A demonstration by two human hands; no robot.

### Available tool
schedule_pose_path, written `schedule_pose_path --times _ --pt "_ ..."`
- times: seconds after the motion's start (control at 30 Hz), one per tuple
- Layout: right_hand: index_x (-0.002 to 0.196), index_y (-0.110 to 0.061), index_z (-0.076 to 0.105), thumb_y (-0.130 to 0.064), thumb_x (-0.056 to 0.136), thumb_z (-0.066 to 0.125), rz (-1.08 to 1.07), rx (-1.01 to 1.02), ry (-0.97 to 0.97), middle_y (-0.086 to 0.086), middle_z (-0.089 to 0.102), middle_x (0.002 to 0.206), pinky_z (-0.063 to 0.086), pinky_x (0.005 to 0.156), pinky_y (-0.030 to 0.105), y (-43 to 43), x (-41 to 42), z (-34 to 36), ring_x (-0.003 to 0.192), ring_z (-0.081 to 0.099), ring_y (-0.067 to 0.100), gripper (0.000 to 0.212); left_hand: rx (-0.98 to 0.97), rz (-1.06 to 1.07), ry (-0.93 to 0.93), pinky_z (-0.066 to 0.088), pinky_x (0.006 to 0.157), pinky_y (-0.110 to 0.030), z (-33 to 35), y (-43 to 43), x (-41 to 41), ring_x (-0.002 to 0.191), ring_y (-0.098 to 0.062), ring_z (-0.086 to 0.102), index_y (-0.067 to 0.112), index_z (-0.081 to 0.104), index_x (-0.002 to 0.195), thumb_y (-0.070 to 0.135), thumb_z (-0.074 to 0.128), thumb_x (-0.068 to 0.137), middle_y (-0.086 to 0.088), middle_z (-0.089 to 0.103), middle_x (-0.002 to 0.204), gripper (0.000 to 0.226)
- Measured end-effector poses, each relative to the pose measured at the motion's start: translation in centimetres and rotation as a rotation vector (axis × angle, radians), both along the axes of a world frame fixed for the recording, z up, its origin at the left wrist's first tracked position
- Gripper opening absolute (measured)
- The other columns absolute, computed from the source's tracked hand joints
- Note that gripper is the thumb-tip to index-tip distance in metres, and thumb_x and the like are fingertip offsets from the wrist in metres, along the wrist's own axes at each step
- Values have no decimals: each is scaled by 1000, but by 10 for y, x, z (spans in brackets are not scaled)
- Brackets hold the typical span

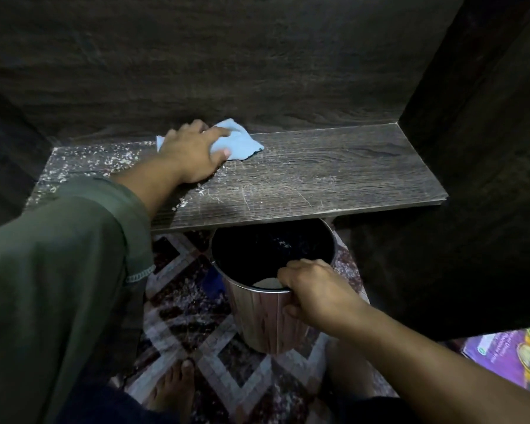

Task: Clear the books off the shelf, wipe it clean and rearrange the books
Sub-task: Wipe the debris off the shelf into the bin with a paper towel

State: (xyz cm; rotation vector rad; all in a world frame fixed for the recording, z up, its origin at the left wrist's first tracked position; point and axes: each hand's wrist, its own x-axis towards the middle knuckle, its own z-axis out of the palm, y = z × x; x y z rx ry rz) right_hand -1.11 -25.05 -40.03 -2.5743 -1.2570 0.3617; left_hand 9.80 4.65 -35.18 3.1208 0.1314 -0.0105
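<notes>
So the shelf (334, 179) was found with no books on it. A mess of white crumbs (98, 160) was scattered over its left end, thickest toward the back left corner. A green sleeve (58, 270) was seen coming in from the left.

The left hand (193, 151) was laid flat on the blue cloth (239, 142), with the fingers stretched out close together and the thumb stuck out on the near side. Nothing was pinched. The cloth was just pressed onto the shelf by the back edge, roughly mid-length. It was probably kept there so the crumbs could be dragged toward the front edge. Only faint streaks could be made out on the right half of the shelf.

Below the front edge, a shiny metal bin (266, 319) was held with its mouth tucked just under the board. That was pretty clearly done so the sweepings would be caught rather than dropped on the patterned rug (214, 356). A few pale specks could be seen inside. Whether the bin was lifted clear of the rug couldn't be told.

The right hand (315, 292) was clamped on the bin's near rim, fingers hooked over into the opening and thumb pressed on the outside wall.

Far right, a purple book (508, 362) was parked on the floor, well apart from the shelf. It was presumably meant to be put back once the wiping was done.
</notes>
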Motion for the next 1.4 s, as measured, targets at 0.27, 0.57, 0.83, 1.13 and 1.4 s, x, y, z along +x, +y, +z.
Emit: schedule_pose_path --times 0.27,0.57,0.83,1.13,1.4 --pt "93 -18 60 -26 65 71 29 -2 -23 4 60 93 37 76 33 1 -1 1 95 57 30 30 -199 -173 80 36 100 -34 22 -21 -15 120 -31 49 33 52 136 34 55 96 -12 53 125 40" --pt "103 -19 58 -26 74 73 33 -64 -17 1 57 105 33 87 31 2 -8 15 107 52 23 33 -131 52 -394 49 84 -45 22 10 -95 96 -38 54 27 56 130 47 49 91 -14 49 101 44" --pt "102 -20 56 -30 75 75 35 -114 -16 -3 55 103 32 85 29 4 -9 12 105 52 20 34 -146 281 -261 30 101 -42 -31 -9 -108 114 -33 37 34 45 141 58 34 93 -14 42 125 55" --pt "100 -20 56 -30 74 73 41 -112 -25 0 55 104 34 84 31 2 -7 10 105 52 22 33 -417 9 -319 37 93 -34 -32 -70 -93 106 -26 48 30 56 133 35 57 94 -1 48 111 39" --pt "95 -19 56 -26 73 72 30 -71 -19 2 55 100 30 77 31 -4 -5 11 101 54 25 28 -259 91 -173 28 106 -41 -3 -20 -33 122 -33 37 43 49 137 44 52 95 -5 43 134 42"
